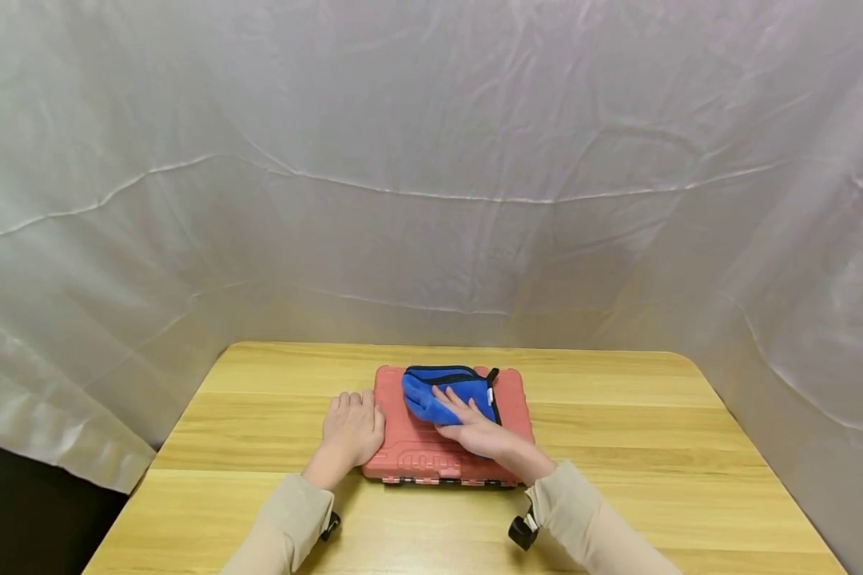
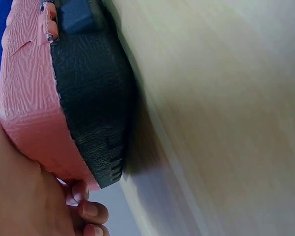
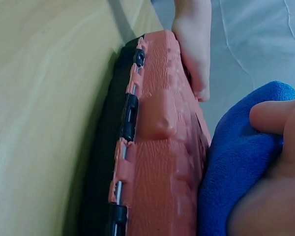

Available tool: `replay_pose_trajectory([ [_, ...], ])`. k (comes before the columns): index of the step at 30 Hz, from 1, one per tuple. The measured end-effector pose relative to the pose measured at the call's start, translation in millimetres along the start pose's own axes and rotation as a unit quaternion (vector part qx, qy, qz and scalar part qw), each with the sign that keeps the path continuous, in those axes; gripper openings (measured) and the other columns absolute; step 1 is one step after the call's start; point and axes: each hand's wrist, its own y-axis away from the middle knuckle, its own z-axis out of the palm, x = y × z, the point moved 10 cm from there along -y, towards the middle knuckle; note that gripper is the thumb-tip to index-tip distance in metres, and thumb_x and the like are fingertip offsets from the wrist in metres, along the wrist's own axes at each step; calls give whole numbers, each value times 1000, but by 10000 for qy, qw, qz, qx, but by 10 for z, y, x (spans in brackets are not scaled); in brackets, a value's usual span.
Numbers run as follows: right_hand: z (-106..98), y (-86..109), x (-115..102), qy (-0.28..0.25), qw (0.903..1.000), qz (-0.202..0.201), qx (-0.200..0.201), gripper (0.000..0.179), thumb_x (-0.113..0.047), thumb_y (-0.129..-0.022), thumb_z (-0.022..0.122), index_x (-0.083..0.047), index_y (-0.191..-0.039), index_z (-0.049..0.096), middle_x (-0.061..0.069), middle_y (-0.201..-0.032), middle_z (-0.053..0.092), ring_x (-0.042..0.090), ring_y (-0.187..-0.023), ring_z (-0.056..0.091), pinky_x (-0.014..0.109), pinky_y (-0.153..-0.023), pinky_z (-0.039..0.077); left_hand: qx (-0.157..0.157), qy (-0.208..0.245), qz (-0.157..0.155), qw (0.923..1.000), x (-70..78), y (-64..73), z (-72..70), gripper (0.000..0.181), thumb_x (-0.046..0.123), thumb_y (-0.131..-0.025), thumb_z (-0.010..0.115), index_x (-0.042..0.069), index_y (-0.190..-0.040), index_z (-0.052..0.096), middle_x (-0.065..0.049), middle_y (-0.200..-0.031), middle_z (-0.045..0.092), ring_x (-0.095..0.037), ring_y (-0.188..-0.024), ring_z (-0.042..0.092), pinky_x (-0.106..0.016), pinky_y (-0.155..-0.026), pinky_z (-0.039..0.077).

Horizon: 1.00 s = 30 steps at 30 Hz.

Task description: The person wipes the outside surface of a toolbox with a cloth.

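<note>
Tabletop (image 1: 618, 447) supports closed red case (image 1: 410, 451). My left fingers (image 2: 94, 211) grip its left end; right fingers (image 1: 449, 402), extended, press blue cloth (image 1: 423, 398) atop. Wiping appears underway; remainder indeterminable.

We are working in a curtained-off booth (image 1: 417, 263): pale sheeting (image 1: 431, 120) is hanging behind and on both sides of a wood-grain table (image 1: 633, 455).
</note>
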Motion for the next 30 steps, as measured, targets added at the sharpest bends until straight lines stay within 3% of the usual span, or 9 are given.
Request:
replay_pose_trajectory([
  [13, 112, 111, -56, 206, 9991, -312, -185, 65, -24, -102, 52, -23, -159, 22, 10, -165, 8, 42, -148, -10, 67, -110, -7, -59, 35, -65, 10000, -8, -3, 24, 25, 23, -101, 39, 1, -96, 50, -18, -88, 54, -38, -91, 52, -46, -81, 38],
  [20, 201, 168, -132, 496, 9962, -622, -367, 64, -23, -101, 51, -17, -158, 22, 9, -165, 9, 32, -151, -5, 60, -115, -7, -46, 10, -47, 10000, -6, 3, 22, 24, 23, -101, 38, 2, -96, 48, -17, -86, 55, -38, -91, 53, -47, -82, 38],
  [30, 346, 312, -290, 1257, 9802, -1443, -513, 59, -13, -99, 49, -13, -155, 32, 8, -164, 15, 30, -151, 0, 58, -115, -6, -34, -77, 110, 9999, 25, 18, -9, 23, 22, -102, 38, 3, -96, 48, -15, -85, 56, -35, -89, 53, -46, -83, 39],
])
